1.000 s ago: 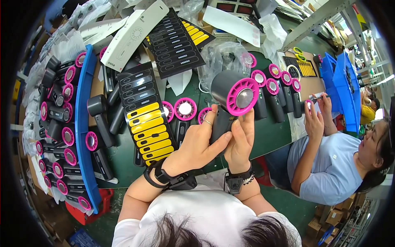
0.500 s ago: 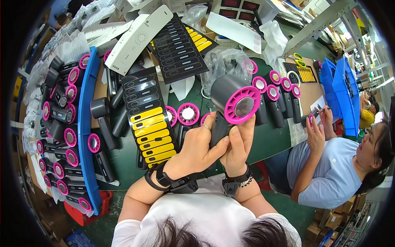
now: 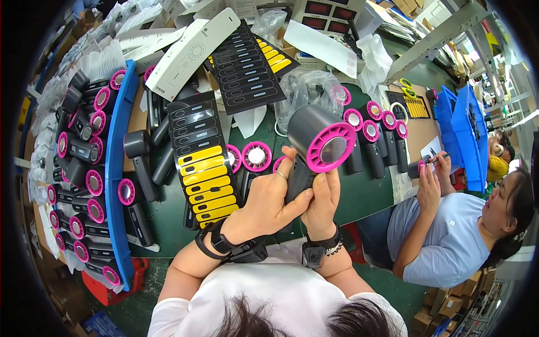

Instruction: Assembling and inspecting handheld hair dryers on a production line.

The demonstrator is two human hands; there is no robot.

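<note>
A dark grey handheld fan [image 3: 310, 130] with a pink grille is held up in front of me, its round head tilted toward the right. My left hand [image 3: 268, 201] grips the handle, thumb and fingers pressed against it. On the other side, my right hand [image 3: 323, 203] holds the same handle near the head, its thumb on the handle's front. The lower handle is partly hidden by my fingers. Left of my hands lies a sticker sheet [image 3: 210, 188], with black labels at the top and yellow backing bared below. Behind it rests another black label sheet [image 3: 245, 76].
Fans fill a blue tray [image 3: 115, 163] at the left. More fans [image 3: 373, 130] stand in a cluster at the right, near a crumpled plastic bag [image 3: 309, 84]. A white box [image 3: 193, 53] lies behind. A co-worker [image 3: 443, 230] sits at the right, handling a fan.
My hands and the fan stay almost in place, while the view shifts slightly. The co-worker's fan now shows its dark head more plainly.
</note>
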